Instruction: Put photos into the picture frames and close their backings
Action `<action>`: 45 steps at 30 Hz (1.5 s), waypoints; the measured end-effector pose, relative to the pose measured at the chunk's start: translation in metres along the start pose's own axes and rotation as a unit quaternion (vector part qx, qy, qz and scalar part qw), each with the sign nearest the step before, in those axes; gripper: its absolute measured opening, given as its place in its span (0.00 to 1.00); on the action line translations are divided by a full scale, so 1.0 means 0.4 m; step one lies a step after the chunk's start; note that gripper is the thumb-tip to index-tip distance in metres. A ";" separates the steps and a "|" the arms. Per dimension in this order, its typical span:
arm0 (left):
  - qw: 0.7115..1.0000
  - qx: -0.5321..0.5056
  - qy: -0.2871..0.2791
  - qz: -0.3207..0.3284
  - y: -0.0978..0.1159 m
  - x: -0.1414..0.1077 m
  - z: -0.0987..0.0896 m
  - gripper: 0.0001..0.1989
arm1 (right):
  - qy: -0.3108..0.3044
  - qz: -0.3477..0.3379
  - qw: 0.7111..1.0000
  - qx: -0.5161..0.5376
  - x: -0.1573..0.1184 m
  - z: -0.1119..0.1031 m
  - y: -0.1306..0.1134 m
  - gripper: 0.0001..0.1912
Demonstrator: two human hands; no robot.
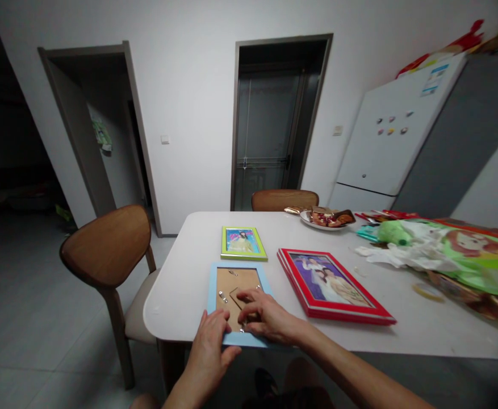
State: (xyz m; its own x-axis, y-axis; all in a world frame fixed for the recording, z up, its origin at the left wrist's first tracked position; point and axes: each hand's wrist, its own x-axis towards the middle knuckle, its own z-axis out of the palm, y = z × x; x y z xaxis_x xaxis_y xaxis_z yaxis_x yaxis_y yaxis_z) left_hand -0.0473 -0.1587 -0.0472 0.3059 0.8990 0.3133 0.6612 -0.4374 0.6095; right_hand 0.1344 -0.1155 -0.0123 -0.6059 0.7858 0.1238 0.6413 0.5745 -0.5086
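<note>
Looking on, I see a chair point(110, 247) by the table's point(176, 284) left edge. The left hand point(210, 335) is on the blue frame's point(213, 287) near left corner, thumb spread from fingers. That frame lies face down at the table's near edge, toward the left corner. Past it sits a green frame point(243, 241). The right hand point(268, 315) curls over the blue one; I can't tell if it pinches anything. Then come stacked red frames point(334, 281), a plate point(330, 228) by the far edge, and a green bag point(482, 250).

Blue frame point(213, 289) partly hidden by fingers point(251, 294), green printed item point(482, 255) blurred
</note>
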 end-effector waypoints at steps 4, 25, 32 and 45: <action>1.000 0.004 -0.005 -0.003 0.004 -0.001 -0.001 0.12 | 0.050 0.015 0.999 -0.007 0.007 0.028 -0.002 0.05; 0.940 -0.301 0.110 -0.120 -0.019 0.077 -0.012 0.18 | 0.177 0.095 0.975 -0.092 0.041 -0.023 -0.033 0.19; 0.878 -0.442 0.093 -0.162 -0.013 0.116 -0.018 0.17 | 0.203 0.033 0.975 -0.086 0.049 -0.031 -0.076 0.19; 0.914 -0.283 0.125 -0.262 -0.225 0.025 -0.208 0.09 | 0.126 0.247 0.944 -0.179 -0.001 -0.022 0.082 0.24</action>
State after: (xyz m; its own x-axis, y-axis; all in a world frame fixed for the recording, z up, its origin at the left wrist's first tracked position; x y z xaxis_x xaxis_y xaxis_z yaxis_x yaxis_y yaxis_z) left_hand -0.1609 -0.1119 -0.0382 -0.1627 0.9865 -0.0159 0.1899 0.0471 0.9807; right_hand 0.1598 -0.0949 -0.0214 -0.0889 0.9815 0.1697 0.9617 0.1289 -0.2419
